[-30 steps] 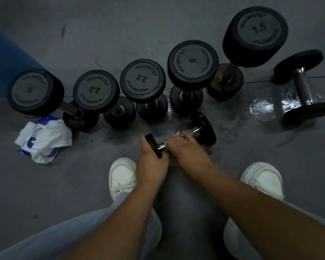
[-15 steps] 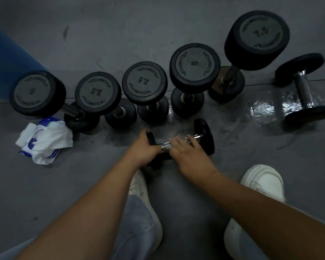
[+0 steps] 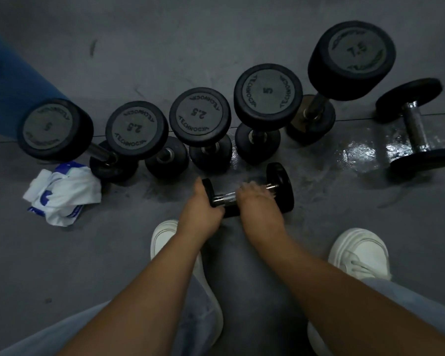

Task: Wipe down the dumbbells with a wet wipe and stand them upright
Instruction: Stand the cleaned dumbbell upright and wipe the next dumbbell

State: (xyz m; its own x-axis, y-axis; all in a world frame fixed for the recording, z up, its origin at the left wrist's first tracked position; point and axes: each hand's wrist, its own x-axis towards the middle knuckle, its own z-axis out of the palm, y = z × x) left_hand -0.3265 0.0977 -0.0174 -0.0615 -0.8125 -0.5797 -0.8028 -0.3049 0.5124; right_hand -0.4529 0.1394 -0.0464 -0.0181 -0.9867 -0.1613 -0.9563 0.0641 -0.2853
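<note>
Grey rubber floor (image 3: 165, 47) lies under you. At centre, a small black dumbbell with a chrome handle (image 3: 280, 186) lies on its side, at 6 o'clock of five upright black dumbbells (image 3: 200, 116). Your left hand (image 3: 199, 209) grips its 9 o'clock plate. Your right hand (image 3: 260, 209) covers the handle, too blurred to tell its grip. A crumpled white-and-blue packet (image 3: 62, 194) sits at 9 o'clock.

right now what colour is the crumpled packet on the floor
The packet is white with blue markings, head view.
</note>
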